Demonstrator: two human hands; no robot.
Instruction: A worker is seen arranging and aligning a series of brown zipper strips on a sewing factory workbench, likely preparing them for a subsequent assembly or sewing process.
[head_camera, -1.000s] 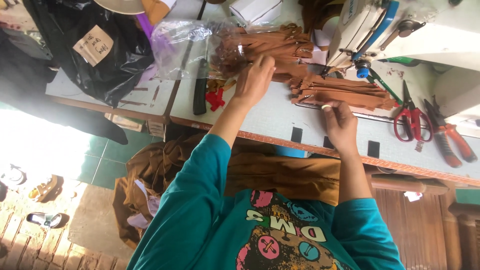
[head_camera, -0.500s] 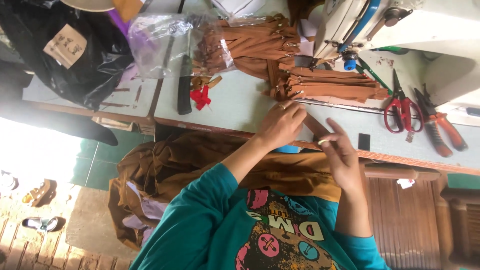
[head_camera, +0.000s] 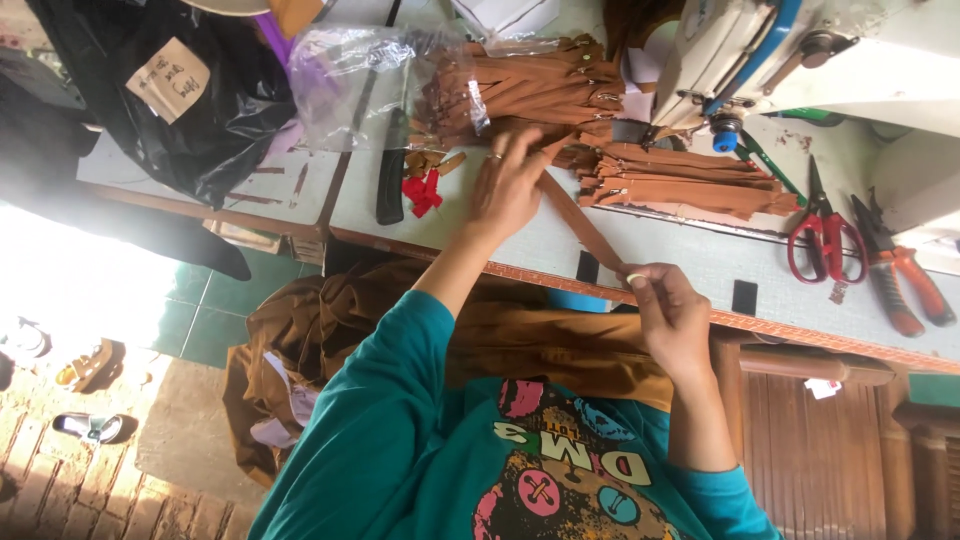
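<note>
Two hands (head_camera: 510, 185) (head_camera: 672, 318) stretch brown strip (head_camera: 582, 228) near scissors (head_camera: 822, 232).

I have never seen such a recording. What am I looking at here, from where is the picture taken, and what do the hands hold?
The picture comes from a camera worn on a person's head, looking down, so you see the person's own teal sleeves and two bare hands. No robot is here. The left hand holds one end of a brown strip on the table. The right hand pinches the other end near the table edge. On the table lie a pile of similar strips, red scissors, orange-handled pliers, a clear bag and a black bag. A white sewing machine stands at the top right. Brown cloth lies below the table.
</note>
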